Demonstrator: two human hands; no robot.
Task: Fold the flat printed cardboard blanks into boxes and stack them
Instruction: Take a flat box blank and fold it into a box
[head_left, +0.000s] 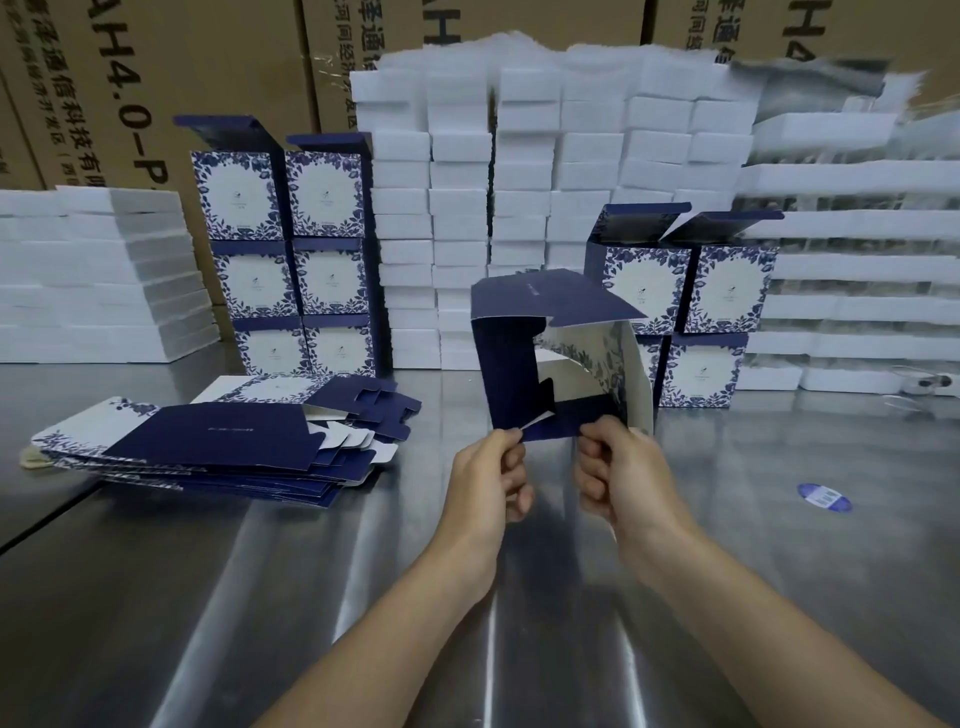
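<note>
Over a shiny, streaked metal table hangs the half-opened navy cardboard box blank with white inside, its flaps loose. Left hand pinches its lower left flap; right hand pinches the lower right flap. Left lies a fanned pile of flat printed blanks. Behind stand stacked folded floral boxes and white foam blocks.

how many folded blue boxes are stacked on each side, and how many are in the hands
Left stack: 6
Right stack: 4
Half-folded box, pinched by the left hand and right hand: 1
Total: 11
</note>
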